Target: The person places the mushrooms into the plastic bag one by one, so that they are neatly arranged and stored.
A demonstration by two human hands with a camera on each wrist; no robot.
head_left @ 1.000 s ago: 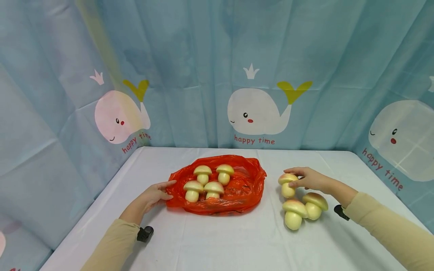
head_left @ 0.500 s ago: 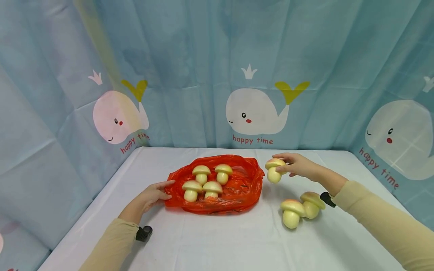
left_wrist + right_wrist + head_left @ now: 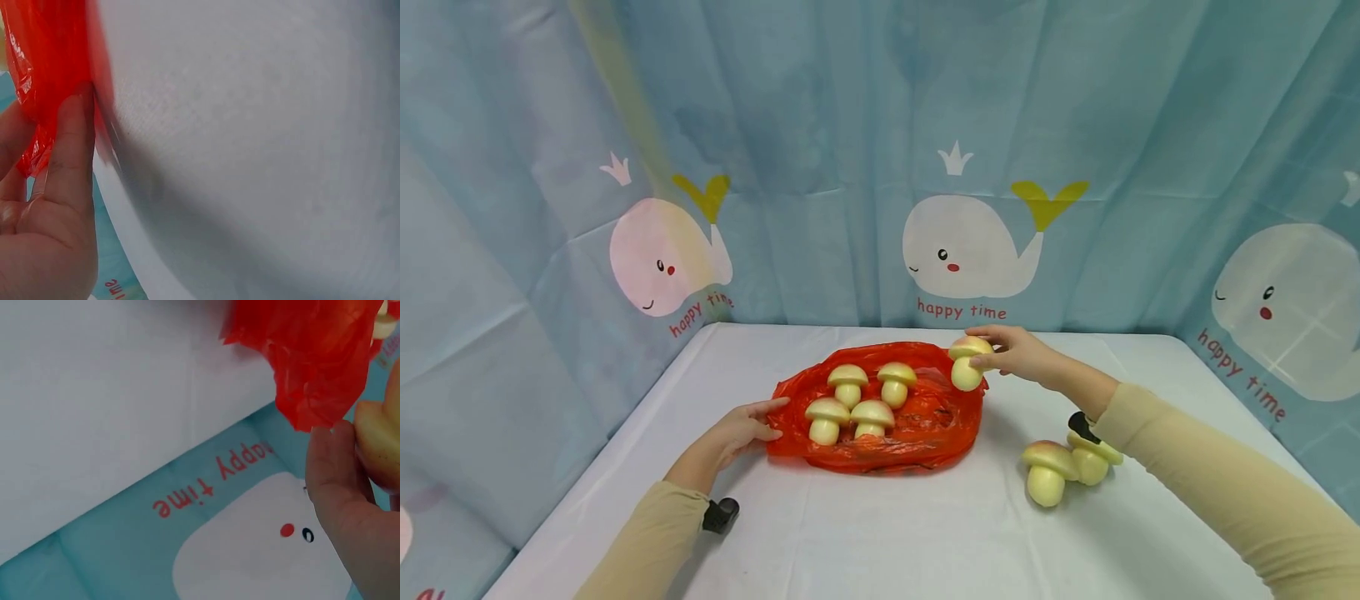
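A toy mushroom (image 3: pixel 966 373), with a yellow-pink cap and pale stem, is gripped between the thumb and fingers of my right hand (image 3: pixel 1021 357). It hangs above the right rim of the red plastic bag (image 3: pixel 925 454); in the right wrist view the mushroom (image 3: pixel 382 440) is partly cut off by the frame's edge. Several similar mushrooms (image 3: pixel 871 417) stand inside the opened bag, on its left side. My left hand (image 3: pixel 733 435) holds the bag's left edge. Thumb and fingers have the red film (image 3: pixel 53 56) between them in the left wrist view.
Two more toy mushrooms, a nearer one (image 3: pixel 1047 473) and one behind it (image 3: pixel 1090 467), stand together on the white table (image 3: pixel 887 533) at the right, below my right forearm. A blue whale-print curtain (image 3: pixel 820 167) encloses the table's back and sides.
My right hand has lifted one mushroom from the group at the right and carried it left to the bag's right rim. The left hand has stayed at the bag's left edge.
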